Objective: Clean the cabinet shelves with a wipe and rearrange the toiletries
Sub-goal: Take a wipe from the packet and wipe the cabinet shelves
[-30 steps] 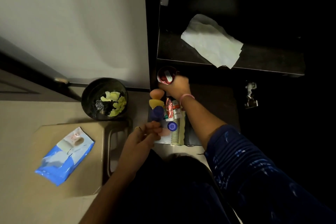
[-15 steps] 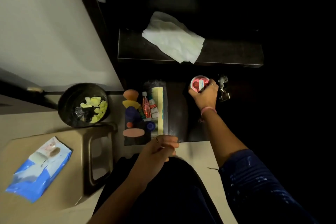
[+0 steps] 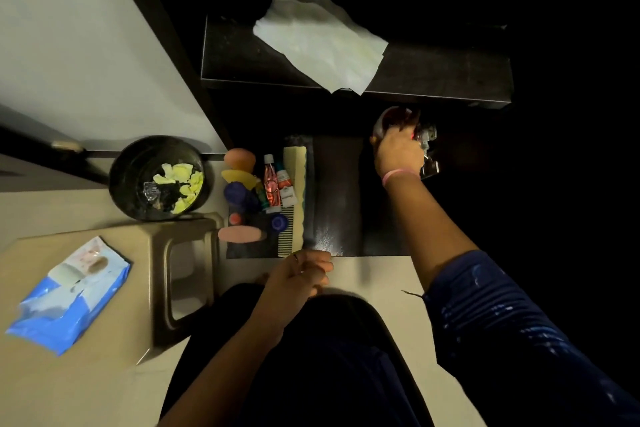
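Right hand (image 3: 398, 152) grasping small round red-and-white container (image 3: 389, 120), setting it on dark lower cabinet shelf (image 3: 339, 191): place level, clear of hinge. Left hand (image 3: 299, 274) loosely clenched, empty.

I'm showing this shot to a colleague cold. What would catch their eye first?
Probably the pale wipe draped over the dark upper shelf, brightest against the black cabinet. Next, the colourful toiletries crowded at the lower shelf's left end, and the right hand gripping a small round container at its right.
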The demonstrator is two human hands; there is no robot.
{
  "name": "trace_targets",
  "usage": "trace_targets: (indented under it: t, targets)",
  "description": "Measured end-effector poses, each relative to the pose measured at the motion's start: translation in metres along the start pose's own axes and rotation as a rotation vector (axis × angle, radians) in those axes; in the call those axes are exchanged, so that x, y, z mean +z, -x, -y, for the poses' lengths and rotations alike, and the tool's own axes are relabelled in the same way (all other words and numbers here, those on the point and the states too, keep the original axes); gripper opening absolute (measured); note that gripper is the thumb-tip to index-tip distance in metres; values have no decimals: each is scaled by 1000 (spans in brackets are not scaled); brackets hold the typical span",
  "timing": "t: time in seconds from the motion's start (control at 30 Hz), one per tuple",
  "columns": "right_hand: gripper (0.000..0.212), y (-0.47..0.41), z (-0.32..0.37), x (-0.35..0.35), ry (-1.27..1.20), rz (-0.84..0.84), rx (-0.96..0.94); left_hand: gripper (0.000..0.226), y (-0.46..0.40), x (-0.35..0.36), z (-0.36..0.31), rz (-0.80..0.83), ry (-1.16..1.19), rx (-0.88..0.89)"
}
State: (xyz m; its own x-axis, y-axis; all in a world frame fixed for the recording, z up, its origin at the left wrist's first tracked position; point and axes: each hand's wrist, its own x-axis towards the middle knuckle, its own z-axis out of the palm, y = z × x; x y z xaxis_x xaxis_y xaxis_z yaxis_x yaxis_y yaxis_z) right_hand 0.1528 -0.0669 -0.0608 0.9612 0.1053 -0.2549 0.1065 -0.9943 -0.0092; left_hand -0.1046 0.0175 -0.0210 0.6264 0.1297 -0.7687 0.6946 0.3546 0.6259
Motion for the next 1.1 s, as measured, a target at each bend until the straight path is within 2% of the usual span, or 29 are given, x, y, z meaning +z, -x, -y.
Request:
trace_targets:
  t: [0.07,0.13,0.17,0.23,0.3,0.37,0.47,0.53,0.7,0.8,0.9,1.0,1.1]
  targets:
    - [51,19,1,-4,-41,-135,-91,24,-1,-6,6,-2,35,-20]
    - [45,52,2,3,-199,-219,-178,23,-2,-9,13,-54,110,-27]
    - [39,71,4,9,-336,-179,-184,22,-3,-10,16,-103,179,-39]
    - [26,111,11,25,-618,57,-84,20,-7,-13,21,-228,240,-48]
    - [22,143,23,43,-758,268,6,17,-16,-16,28,-304,130,-19]
    - [22,162,38,58,-805,328,18,23,-26,-17,32,-331,84,12]
    - [32,169,59,70,-860,315,83,41,-39,-14,34,-320,35,51]
    - [38,168,67,76,-884,286,148,44,-46,-11,36,-320,27,60]
    - [36,166,75,82,-956,285,226,40,-58,-9,44,-376,21,89]
    - [13,168,76,85,-1045,264,303,39,-62,-10,41,-381,195,70]
    - [26,170,78,86,-1067,235,371,41,-62,-11,39,-367,263,56]
    - [15,170,82,85,-1056,293,378,33,-62,-14,36,-370,201,74]
    - [15,169,84,82,-1091,301,397,20,-61,-16,36,-354,123,64]
